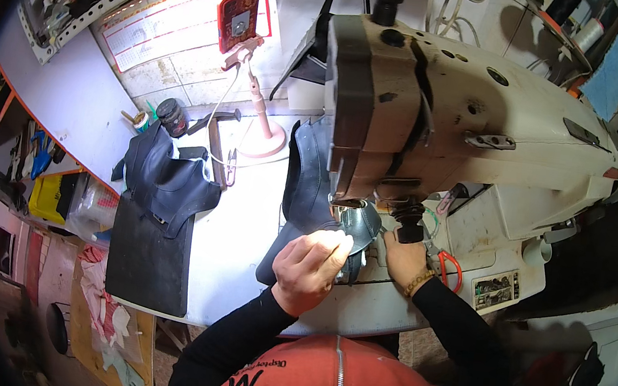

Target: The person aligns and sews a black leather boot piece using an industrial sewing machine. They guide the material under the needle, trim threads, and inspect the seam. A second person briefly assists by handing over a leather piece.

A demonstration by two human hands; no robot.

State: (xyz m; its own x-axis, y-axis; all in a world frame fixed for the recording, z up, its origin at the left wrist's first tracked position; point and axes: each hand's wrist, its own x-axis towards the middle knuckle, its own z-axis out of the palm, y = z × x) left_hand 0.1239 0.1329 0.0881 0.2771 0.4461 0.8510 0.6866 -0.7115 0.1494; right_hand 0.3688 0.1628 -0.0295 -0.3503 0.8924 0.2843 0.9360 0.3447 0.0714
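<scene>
A large cream sewing machine (443, 109) reaches over the table from the right. Under its head lies dark leather work (311, 178), with a shiny, curved dark piece (360, 226) by the needle area. My left hand (308, 266) is in front of that piece, thumb and fingertips pinched together; what they hold, if anything, is too small to make out. On the other side of the needle area rests my right hand (404, 259), beside the leather, a beaded bracelet at its wrist. The machine's black lower part hides some of its fingers. Orange-handled scissors (454, 271) lie right of it.
More black leather pieces (172, 176) lie at the left on a dark flat board (150, 262). Behind them stand a dark jar (172, 116) and a pink phone stand (260, 137) holding a red-cased phone (238, 18). A small parts tray (496, 290) sits at the right.
</scene>
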